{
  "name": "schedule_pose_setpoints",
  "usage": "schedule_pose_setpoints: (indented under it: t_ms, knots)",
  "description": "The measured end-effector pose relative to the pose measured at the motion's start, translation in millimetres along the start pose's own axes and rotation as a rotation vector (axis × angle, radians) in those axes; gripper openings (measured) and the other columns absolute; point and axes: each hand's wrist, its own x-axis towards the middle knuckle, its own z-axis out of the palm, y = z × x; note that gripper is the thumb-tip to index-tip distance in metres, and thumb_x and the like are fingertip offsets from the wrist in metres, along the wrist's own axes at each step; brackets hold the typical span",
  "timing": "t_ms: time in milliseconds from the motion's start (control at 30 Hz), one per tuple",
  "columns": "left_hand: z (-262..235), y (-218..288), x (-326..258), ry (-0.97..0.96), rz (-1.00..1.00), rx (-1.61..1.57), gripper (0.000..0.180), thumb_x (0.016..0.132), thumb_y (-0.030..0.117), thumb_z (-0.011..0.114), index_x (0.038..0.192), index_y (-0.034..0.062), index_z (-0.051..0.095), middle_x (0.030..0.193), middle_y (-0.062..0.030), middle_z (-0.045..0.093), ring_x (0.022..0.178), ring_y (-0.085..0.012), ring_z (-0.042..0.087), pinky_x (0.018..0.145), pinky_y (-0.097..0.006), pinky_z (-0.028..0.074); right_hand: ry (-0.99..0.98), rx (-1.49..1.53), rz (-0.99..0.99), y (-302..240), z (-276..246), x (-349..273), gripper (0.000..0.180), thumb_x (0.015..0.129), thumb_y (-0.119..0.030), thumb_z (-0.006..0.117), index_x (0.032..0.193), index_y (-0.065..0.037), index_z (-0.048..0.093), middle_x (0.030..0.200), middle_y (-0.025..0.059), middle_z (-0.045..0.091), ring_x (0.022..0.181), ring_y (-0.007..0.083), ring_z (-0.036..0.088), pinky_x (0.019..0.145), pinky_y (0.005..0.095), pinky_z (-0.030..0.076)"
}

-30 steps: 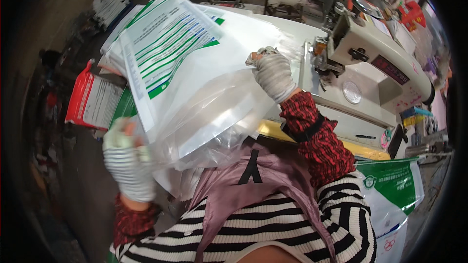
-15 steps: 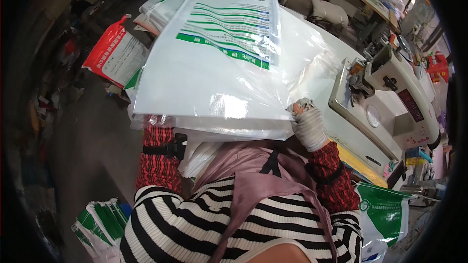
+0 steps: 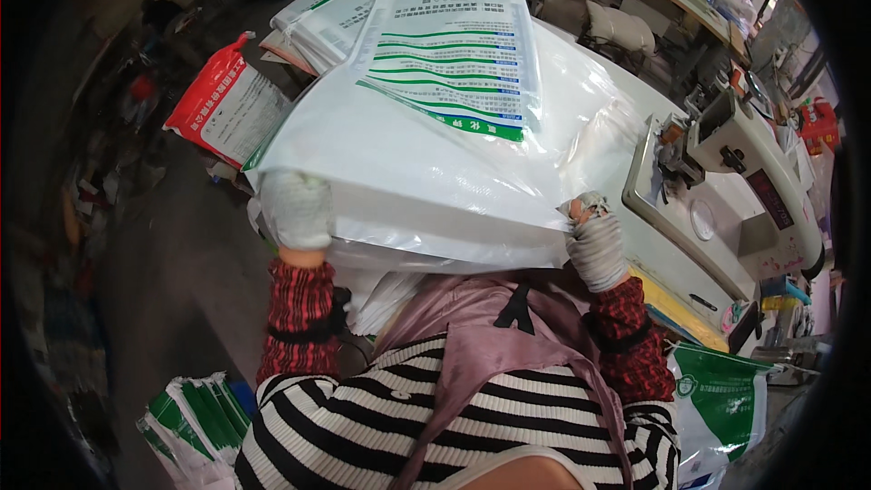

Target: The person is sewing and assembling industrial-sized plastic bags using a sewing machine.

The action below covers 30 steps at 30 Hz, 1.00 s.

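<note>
Fingers (image 3: pixel 576 210) of your right hand (image 3: pixel 599 249) pinched the white bag's (image 3: pixel 408 163) right corner. Your left hand (image 3: pixel 298 210) overlapped its left, grip unclear.

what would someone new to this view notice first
Probably the big white bag with green-striped print spread across the middle, with the gloved left hand at its near left corner and the gloved right hand pinching its near right edge. The bright red-and-white bag to its left also stands out, as does the cream sewing machine on the right.
</note>
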Motion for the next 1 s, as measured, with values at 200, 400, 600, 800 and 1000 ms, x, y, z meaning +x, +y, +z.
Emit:
schedule_pose_setpoints:
  t_ms: [200,400,600,800,1000]
  knots:
    - [19,-19,19,-0.068,0.109,-0.127,0.026,0.085,0.011,0.052,0.107,0.0004,0.06,0.099,-0.01,0.064,0.087,-0.022,0.062,0.079,-0.031,0.049,0.041,0.054,-0.037,-2,1,-7,0.015,0.067,-0.002,0.057,0.081,-0.008,0.058,0.076,0.0123,0.056,0.079,0.0311,0.058,0.072,0.0405,0.046]
    - [-19,43,37,0.015,-0.535,-0.603,0.023,0.092,0.024,0.056,0.09,0.0017,0.062,0.075,-0.0008,0.061,0.064,-0.007,0.053,0.058,-0.022,0.042,0.134,0.132,-0.054,-2,-6,0,0.013,0.074,-0.004,0.053,0.085,-0.009,0.056,0.075,0.0111,0.056,0.079,0.0299,0.058,0.072,0.0405,0.046]
    - [30,173,154,0.037,0.14,-0.388,0.021,0.092,0.022,0.055,0.093,0.0019,0.062,0.081,-0.0056,0.063,0.071,-0.0141,0.059,0.066,-0.028,0.049,0.009,0.271,0.035,-4,14,-25,0.017,0.079,-0.011,0.054,0.095,-0.007,0.052,0.073,0.0124,0.056,0.07,0.0317,0.058,0.067,0.041,0.047]
    - [272,385,143,-0.671,0.518,-0.557,0.054,0.097,0.043,0.034,0.126,0.0012,0.049,0.128,-0.0122,0.053,0.119,-0.0266,0.046,0.103,-0.035,0.035,0.243,1.094,0.476,12,44,-108,0.031,0.087,-0.014,0.055,0.115,-0.001,0.054,0.096,0.0206,0.062,0.089,0.0337,0.06,0.078,0.0378,0.047]
    - [366,392,19,-1.043,0.736,-0.316,0.047,0.097,0.038,0.031,0.12,0.0053,0.055,0.122,-0.0201,0.056,0.115,-0.0332,0.053,0.098,-0.04,0.039,0.107,0.601,0.89,-21,6,-193,0.057,0.086,-0.015,0.056,0.139,-0.008,0.037,0.077,0.0216,0.062,0.07,0.0391,0.06,0.062,0.0433,0.049]
